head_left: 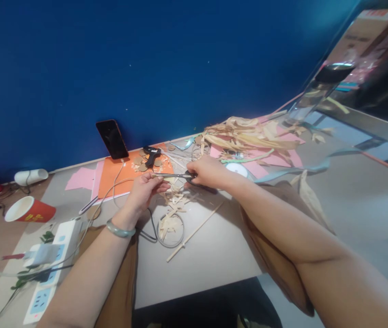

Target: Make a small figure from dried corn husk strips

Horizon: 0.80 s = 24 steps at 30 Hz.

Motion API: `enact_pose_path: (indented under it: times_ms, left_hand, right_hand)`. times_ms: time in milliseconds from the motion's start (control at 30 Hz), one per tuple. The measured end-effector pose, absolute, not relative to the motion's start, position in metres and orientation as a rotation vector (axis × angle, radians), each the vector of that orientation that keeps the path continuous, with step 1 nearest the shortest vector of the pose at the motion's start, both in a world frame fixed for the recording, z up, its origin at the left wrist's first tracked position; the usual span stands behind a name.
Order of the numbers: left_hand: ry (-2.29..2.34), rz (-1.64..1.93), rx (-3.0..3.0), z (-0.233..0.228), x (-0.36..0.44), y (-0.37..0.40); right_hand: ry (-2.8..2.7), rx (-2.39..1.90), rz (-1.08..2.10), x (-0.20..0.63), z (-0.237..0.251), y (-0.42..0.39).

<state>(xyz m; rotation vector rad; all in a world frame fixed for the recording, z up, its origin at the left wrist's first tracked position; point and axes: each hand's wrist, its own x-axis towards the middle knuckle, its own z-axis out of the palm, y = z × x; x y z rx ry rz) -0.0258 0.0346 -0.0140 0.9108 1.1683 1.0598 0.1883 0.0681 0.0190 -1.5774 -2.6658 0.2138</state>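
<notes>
Cutting step, by the look of it. Right hand (205,171) gripping scissors (175,175), blades almost shut. Left hand (145,187) pinching a thin dry strip (165,180), right at the blades, above the scraps (176,200) on the table (214,246). Next, probably: steady strip, slow snip. Hard to see: the strip itself, tiny and partly hidden behind fingers. Far bottle (320,89) blurry.

A deep blue wall (166,54) fills the view from nine to one o'clock. Below it runs a pale grey counter (214,255).
</notes>
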Motion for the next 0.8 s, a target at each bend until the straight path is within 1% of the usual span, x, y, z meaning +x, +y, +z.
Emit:
enact_pose_path:
  times_ms: [500, 800]
  left_hand:
    - [1.161, 0.992, 0.935, -0.0133, -0.0224, 0.0329]
    - [1.177, 0.977, 0.934, -0.014, -0.0206, 0.0321]
  right_hand:
    - [-2.68, -1.547, 0.172, 0.1843, 0.0187, 0.0648]
    - [-2.679, -1.574, 0.237, 0.1824, 0.0207, 0.0626]
